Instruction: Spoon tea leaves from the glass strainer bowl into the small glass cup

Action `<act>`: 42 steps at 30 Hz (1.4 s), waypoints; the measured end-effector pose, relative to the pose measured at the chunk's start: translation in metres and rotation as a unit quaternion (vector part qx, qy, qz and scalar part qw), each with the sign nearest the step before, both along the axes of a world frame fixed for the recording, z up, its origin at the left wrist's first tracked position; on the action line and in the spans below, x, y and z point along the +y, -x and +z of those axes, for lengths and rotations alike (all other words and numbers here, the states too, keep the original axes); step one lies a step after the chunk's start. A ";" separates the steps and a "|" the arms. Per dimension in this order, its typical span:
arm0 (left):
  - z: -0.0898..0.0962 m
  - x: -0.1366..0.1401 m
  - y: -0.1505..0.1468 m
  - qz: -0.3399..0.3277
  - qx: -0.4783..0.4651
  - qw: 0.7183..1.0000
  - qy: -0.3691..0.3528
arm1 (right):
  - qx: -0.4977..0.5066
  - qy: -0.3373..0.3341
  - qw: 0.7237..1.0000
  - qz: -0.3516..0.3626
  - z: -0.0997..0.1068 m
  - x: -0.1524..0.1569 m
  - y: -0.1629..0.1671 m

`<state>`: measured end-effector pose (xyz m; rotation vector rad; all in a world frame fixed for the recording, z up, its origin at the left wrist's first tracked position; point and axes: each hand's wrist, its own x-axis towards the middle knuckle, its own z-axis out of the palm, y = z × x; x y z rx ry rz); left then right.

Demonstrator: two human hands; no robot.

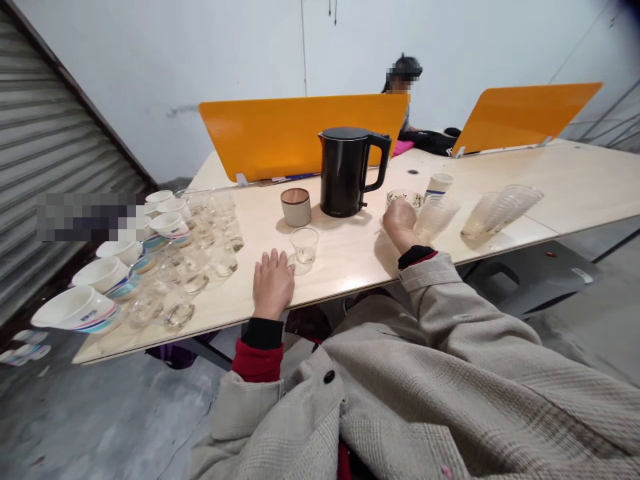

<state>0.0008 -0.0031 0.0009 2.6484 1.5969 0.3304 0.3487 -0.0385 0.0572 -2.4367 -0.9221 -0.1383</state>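
My left hand [273, 283] lies flat on the table, fingers stretched out and holding nothing. Just right of its fingertips stands a clear plastic cup [305, 248] with a few small dark bits at its bottom. My right hand [400, 217] is at a pale, low bowl [407, 197] showing dark specks. Its fingers are bent together, their tips mostly hidden, so what they hold cannot be made out. Right beside that hand leans a stack of clear plastic cups [437, 217]. A black electric kettle [344, 173] and a beige cup with a brown inside [295, 208] stand between and beyond my hands.
Several white paper cups [80, 310] and clear cups [193, 273] crowd the table's left end. Another clear cup stack [503, 210] lies at right, near a paper cup [439, 184]. Orange dividers [300, 137] stand behind; a person [403, 83] sits beyond. A grey stool [535, 277] is below.
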 end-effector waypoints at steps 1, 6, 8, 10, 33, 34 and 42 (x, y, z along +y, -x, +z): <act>0.000 0.000 0.000 0.000 0.001 1.000 -0.001 | 0.000 0.002 1.000 -0.015 0.002 0.001 0.001; 0.000 0.000 0.000 0.000 0.007 1.000 0.000 | 0.003 0.017 0.997 -0.077 0.013 0.002 0.009; 0.000 0.000 0.000 0.000 0.005 1.000 0.002 | 0.000 0.026 0.997 -0.074 0.015 -0.002 0.017; -0.001 0.000 0.000 0.001 0.004 1.000 0.000 | -0.005 0.036 0.997 -0.063 0.015 -0.010 0.028; 0.008 -0.086 -0.038 -0.174 -0.362 0.912 -0.078 | -0.057 0.035 0.987 0.148 0.024 -0.097 0.090; 0.008 -0.088 -0.051 -0.202 -0.378 0.903 -0.036 | -0.060 0.021 0.982 0.180 0.025 -0.097 0.088; 0.002 -0.046 -0.151 -0.183 -0.473 0.833 0.221 | -0.079 -0.122 0.941 0.306 0.015 -0.092 0.063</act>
